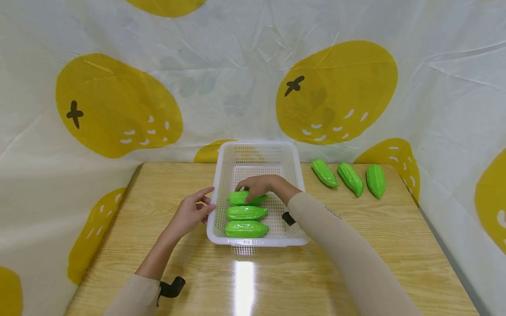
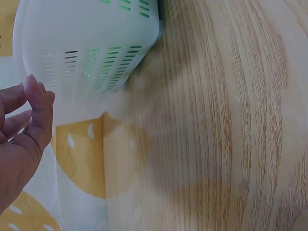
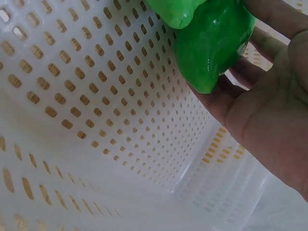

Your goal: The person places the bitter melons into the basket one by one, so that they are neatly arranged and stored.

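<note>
Green vegetable (image 1: 236, 199) sits in the grip of a right hand (image 1: 257, 186), fingers and thumb bent round its body, inside a white basket (image 1: 284, 242) near the centre of the head view. Just below it in the frame lie a middle vegetable (image 1: 247, 213) and a bottom vegetable (image 1: 246, 229), tapered tips toward the right. The left hand (image 1: 190, 213), fingers loosely bent, thumb and forefinger apart, touches the basket's left rim and has hold of nothing. Three more vegetables (image 1: 350, 179) rest on the table (image 1: 403, 232) at the upper right.

Placing the piece neatly in the row appears to be the step in hand. Good work would likely mean keeping it parallel to its neighbours, letting its underside settle on the basket floor before releasing, then lifting the fingers straight up so the row is not nudged. Light contact from the left hand should be enough to steady the rim; a tug could shift the basket.

The right hand covers part of the held piece, and whether it already bears on the floor cannot be told. The right wrist view crops a paler vegetable (image 3: 179, 12) at its top edge; the left wrist view cuts off the left hand and shows the basket's contents only as green through slots.
</note>
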`<state>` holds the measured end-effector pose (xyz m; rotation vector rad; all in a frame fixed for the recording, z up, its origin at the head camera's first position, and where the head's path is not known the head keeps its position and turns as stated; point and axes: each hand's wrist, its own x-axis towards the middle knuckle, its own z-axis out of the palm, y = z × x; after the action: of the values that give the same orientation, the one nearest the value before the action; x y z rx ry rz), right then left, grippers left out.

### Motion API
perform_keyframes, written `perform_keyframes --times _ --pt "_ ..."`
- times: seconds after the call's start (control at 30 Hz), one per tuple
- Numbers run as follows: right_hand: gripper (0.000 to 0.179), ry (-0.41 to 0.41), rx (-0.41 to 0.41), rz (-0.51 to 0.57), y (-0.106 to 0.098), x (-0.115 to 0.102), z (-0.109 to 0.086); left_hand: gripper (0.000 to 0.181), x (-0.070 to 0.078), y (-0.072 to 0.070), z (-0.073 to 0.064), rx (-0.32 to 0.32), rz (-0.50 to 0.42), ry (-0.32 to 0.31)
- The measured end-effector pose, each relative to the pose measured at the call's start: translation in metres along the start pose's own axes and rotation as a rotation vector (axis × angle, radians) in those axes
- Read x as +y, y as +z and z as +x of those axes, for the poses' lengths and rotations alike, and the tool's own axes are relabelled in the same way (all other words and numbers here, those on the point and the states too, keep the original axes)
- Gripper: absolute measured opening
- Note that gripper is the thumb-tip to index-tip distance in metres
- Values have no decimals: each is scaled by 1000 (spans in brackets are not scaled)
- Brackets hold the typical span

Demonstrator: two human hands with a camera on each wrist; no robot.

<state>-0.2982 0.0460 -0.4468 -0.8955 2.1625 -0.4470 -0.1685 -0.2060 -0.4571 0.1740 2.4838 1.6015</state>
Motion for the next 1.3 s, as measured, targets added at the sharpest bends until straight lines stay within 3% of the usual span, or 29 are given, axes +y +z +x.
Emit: perform_keyframes --times 0.8,1.13,1.3 --pt "65 8 27 47 -11 0 -5 56 3 -1 -1 9 -5 10" --pt "62 -55 74 47 -28 -6 -29 56 3 -1 1 4 5 18" --pt "62 -70 110 110 -33 -10 -49 56 2 -1 0 3 3 7"
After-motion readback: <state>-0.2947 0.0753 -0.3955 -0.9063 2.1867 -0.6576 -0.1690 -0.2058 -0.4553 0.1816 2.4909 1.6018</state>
